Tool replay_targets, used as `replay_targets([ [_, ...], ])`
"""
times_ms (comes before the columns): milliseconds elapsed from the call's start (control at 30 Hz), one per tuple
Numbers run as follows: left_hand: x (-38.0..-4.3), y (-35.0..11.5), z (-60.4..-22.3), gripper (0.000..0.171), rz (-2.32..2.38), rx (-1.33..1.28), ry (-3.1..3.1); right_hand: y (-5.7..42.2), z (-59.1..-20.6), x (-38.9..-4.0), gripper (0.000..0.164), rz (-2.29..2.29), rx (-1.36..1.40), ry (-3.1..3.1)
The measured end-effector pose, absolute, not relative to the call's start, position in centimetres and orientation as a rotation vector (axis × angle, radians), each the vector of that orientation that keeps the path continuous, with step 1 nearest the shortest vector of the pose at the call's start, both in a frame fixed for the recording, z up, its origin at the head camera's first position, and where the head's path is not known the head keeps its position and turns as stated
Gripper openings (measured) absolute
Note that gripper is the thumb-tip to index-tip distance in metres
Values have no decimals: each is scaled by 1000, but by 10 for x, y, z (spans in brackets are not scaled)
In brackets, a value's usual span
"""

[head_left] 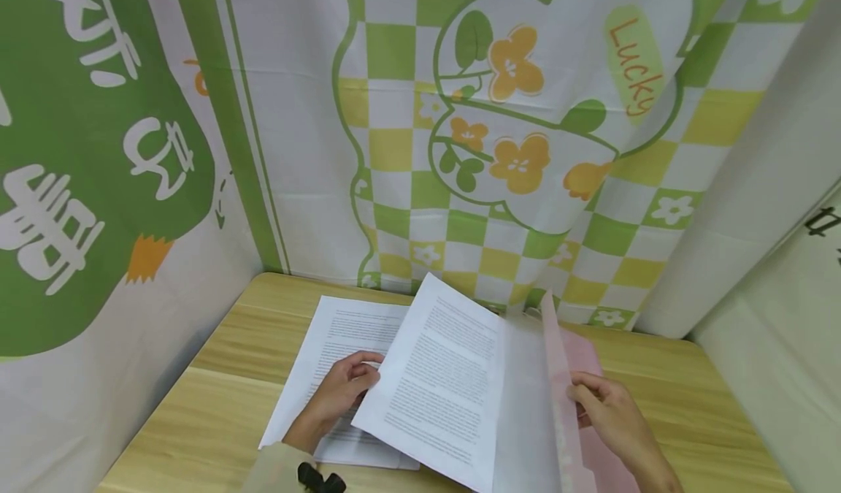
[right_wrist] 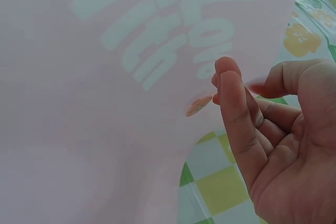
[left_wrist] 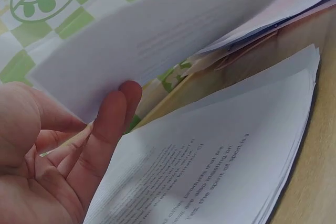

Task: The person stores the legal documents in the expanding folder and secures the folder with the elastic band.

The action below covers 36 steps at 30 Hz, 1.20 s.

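My left hand [head_left: 338, 392] pinches the left edge of a printed sheet [head_left: 447, 376], which is lifted and tilted. In the left wrist view the raised sheet [left_wrist: 173, 30] bends away from the fingertips. Below it a stack of printed paper [head_left: 361, 325] lies on the table. The sheet's right side meets a clear, whitish sleeve [head_left: 525, 405] of a pink folder [head_left: 558, 398]. My right hand [head_left: 614, 409] pinches the raised pink cover by its edge. Pale "With Love" lettering marks that cover [right_wrist: 94, 156] in the right wrist view.
The wooden table [head_left: 197, 413] stands in a corner, with a green-and-white patterned curtain [head_left: 394, 128] behind it. Another printed cloth [head_left: 72, 186] hangs at the left, and pale fabric [head_left: 769, 376] borders the right side. A dark band [head_left: 320, 477] sits at my left wrist.
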<state>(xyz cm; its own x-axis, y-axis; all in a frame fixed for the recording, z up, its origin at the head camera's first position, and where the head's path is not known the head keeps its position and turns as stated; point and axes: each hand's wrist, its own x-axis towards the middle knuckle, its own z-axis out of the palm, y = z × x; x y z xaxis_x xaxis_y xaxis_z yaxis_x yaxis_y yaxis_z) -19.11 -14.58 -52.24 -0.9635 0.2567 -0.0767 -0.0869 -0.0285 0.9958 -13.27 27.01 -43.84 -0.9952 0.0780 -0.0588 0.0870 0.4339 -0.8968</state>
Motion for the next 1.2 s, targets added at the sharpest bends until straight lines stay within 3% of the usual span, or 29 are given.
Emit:
replay_targets([
  [1200, -194, -134, -522, 32, 2094, 218, 2048, 268, -437, -133, 31, -1680, 145, 2663],
])
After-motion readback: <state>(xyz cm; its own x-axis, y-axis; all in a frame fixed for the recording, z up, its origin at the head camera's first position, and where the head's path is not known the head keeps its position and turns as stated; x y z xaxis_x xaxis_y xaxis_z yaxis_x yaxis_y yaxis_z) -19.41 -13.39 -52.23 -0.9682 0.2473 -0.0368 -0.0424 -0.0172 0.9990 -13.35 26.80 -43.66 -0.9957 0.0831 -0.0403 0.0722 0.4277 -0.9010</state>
